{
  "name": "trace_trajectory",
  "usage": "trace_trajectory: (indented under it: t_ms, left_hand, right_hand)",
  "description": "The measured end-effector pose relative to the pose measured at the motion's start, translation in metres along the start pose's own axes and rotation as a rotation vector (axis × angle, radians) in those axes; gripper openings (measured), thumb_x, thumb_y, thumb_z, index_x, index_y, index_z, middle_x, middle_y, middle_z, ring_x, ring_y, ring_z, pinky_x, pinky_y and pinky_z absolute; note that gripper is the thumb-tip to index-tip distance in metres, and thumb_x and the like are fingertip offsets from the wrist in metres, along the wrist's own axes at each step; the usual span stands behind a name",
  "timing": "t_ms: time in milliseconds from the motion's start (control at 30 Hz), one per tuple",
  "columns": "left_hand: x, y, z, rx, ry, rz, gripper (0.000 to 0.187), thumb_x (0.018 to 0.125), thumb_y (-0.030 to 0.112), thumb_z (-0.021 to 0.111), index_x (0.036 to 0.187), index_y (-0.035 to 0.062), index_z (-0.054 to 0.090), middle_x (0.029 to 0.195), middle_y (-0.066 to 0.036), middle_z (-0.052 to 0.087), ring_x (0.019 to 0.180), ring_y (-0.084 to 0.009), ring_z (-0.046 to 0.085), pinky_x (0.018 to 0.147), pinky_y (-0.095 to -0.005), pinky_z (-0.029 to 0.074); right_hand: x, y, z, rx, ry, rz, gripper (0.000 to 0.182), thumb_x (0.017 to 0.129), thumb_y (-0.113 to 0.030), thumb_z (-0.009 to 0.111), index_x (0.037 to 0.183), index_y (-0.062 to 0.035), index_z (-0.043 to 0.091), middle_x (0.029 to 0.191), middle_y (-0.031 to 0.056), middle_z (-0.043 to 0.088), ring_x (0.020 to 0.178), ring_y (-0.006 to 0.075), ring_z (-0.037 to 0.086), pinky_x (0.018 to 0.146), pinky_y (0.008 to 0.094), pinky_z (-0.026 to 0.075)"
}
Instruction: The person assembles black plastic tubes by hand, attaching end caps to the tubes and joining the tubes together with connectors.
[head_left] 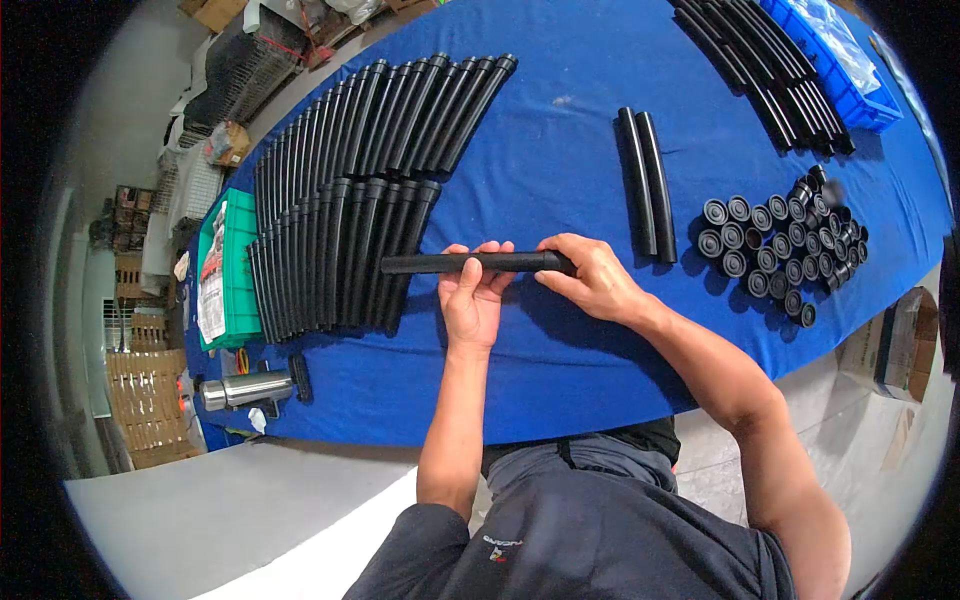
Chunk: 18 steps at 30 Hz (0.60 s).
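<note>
A black tube (430,264) lies level in front of me, held in both hands above the blue cloth. My left hand (474,300) supports it from below near the middle, thumb over the front. At the tube's right end, my right hand (592,276) grips a black end piece, partly hidden by the fingers. Capped black tubes (345,220) fill two rows to the left. Two loose black tubes (648,190) lie side by side beyond my right hand. Several round black caps (770,240) are grouped at the right.
The blue-covered table (540,390) bears a green bin (238,270) at the left and a metal flask (245,390) near the front left edge. More black tubes (765,75) and a blue crate (870,100) are at the back right. A cardboard box (908,345) stands below the right edge.
</note>
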<state>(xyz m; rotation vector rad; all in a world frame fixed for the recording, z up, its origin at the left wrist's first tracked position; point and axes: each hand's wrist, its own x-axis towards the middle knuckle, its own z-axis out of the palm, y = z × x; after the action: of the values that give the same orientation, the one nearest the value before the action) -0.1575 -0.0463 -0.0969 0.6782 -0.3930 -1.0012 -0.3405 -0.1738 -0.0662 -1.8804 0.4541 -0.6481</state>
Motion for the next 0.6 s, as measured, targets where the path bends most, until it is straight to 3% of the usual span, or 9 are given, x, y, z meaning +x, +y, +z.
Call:
trace_trajectory:
  t_ms: [300,400,500,600]
  left_hand:
    - [-0.001,0.003,0.013,0.034,0.060,-0.011,0.026,0.099,0.009,0.063,0.124,0.0112,0.056,0.120,-0.021,0.069,0.117,-0.0389,0.066,0.094,-0.0536,0.060]
    - [-0.001,0.002,0.013,0.092,0.038,-0.027,0.030,0.098,0.009,0.064,0.126,0.0100,0.054,0.121,-0.022,0.068,0.118,-0.0389,0.065,0.094,-0.0523,0.061]
    - [0.000,0.005,0.005,0.009,-0.009,-0.044,0.031,0.097,0.007,0.065,0.125,0.0102,0.054,0.121,-0.023,0.068,0.118,-0.0397,0.065,0.094,-0.0515,0.061]
    - [-0.001,0.005,0.012,0.031,-0.020,-0.038,0.030,0.094,0.002,0.065,0.120,0.0094,0.053,0.117,-0.022,0.068,0.115,-0.0392,0.066,0.090,-0.0485,0.064]
  right_hand:
    - [-0.001,0.008,0.003,-0.101,0.015,-0.068,0.034,0.086,-0.015,0.073,0.114,0.0007,0.062,0.094,0.0207,0.065,0.083,0.0406,0.064,0.074,0.0458,0.052]
    - [-0.001,0.010,0.002,-0.115,0.044,-0.125,0.037,0.085,-0.014,0.075,0.116,0.0011,0.061,0.100,0.0194,0.067,0.088,0.0348,0.067,0.076,0.0426,0.053]
    - [0.002,0.006,0.004,0.136,0.075,-0.091,0.035,0.086,-0.016,0.076,0.113,0.0016,0.062,0.093,0.0145,0.069,0.079,0.0234,0.070,0.068,0.0365,0.054]
    - [0.005,-0.008,-0.008,0.320,-0.187,0.367,0.031,0.090,-0.017,0.076,0.112,0.0012,0.064,0.080,0.0048,0.066,0.070,0.0108,0.065,0.060,0.0296,0.052]
